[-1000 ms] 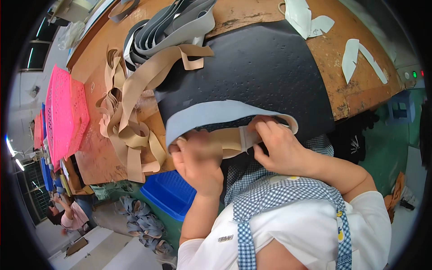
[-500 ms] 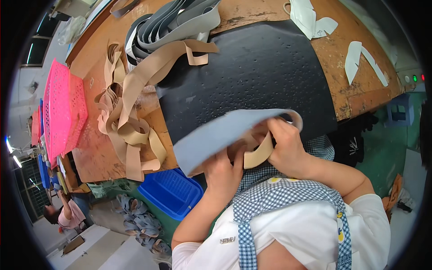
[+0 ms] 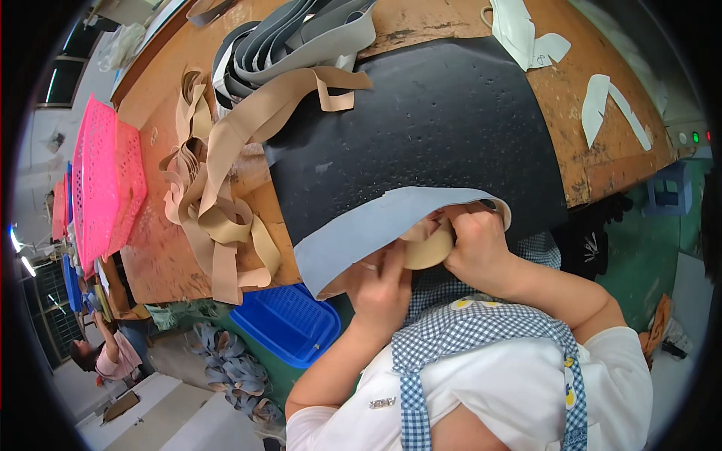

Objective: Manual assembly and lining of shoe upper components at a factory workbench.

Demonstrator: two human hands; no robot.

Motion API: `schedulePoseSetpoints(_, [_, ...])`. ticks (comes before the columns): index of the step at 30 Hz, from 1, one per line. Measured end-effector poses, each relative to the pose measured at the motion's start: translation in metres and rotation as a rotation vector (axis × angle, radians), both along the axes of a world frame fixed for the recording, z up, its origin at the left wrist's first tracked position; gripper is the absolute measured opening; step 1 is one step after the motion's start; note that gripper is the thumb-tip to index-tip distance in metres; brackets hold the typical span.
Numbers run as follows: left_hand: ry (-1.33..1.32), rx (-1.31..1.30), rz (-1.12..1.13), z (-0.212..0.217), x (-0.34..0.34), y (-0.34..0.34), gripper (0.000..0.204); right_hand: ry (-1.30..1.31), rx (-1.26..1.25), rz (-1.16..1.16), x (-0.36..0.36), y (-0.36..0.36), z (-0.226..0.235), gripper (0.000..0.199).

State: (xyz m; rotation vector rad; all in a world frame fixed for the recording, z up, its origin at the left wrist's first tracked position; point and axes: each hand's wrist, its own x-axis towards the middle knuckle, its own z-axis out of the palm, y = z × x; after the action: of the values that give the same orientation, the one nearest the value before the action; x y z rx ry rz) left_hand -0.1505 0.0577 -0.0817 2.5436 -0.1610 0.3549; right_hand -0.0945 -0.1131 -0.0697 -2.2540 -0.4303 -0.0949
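Note:
A light blue-grey leather band with a tan underside curves over the near edge of the black mat. My left hand is closed under its near left side, the fingertips partly hidden behind it. At its right end my right hand is closed, pinching the band together with a cream strip that loops down between both hands. The fingertips of both hands come close together inside the curve of the band, where the exact grip is hard to see.
A perforated black mat covers the wooden table. Tan strips and grey bands lie to its left, white cut pieces to the right. A pink basket and blue basket stand leftward; a person works beyond.
The blue-grey band has settled lower and curves more around my hands. The cream strip has curled into a tighter loop. My fingers have drawn closer together.

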Motion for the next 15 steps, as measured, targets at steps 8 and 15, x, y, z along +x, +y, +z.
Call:
schedulePoseSetpoints(8, [-0.163,0.211,-0.176,-0.015,-0.009,-0.005,0.028,-0.018,-0.012,-0.003,0.0,-0.001,-0.005,0.021])
schedulePoseSetpoints(15, [-0.025,0.198,-0.173,-0.011,-0.009,-0.005,0.033,0.013,0.007,0.016,0.0,-0.004,-0.01,0.023])
